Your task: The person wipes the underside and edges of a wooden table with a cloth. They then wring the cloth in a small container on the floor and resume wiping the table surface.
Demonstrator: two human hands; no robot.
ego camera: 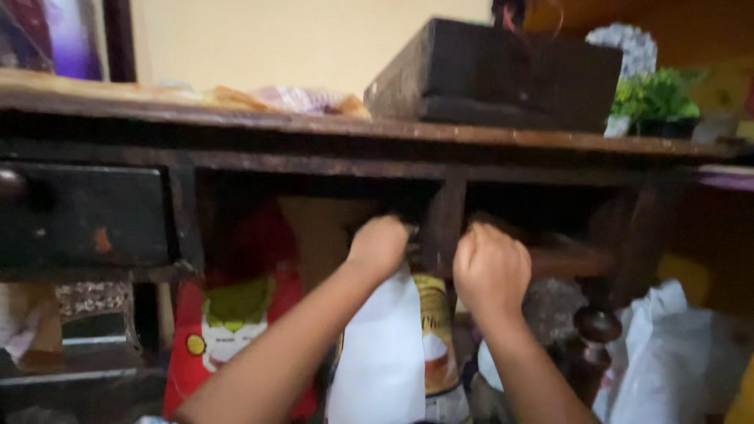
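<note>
Both my arms reach up under a dark wooden table [487, 140]. My left hand [378, 245] is closed at the upright wooden post [444, 216] between two drawer openings, fingers hidden behind the fist. My right hand [492, 267] is a closed fist just right of that post, in front of the right opening. What either hand grips is blurred and hidden. A white and brown packet [393, 353] stands right below my left hand.
A closed dark drawer [82, 212] with a round knob sits at left. A red bag [236, 330] and a white plastic bag [675, 345] stand under the table. On top rest a dark wooden box [503, 74] and a green potted plant [656, 102].
</note>
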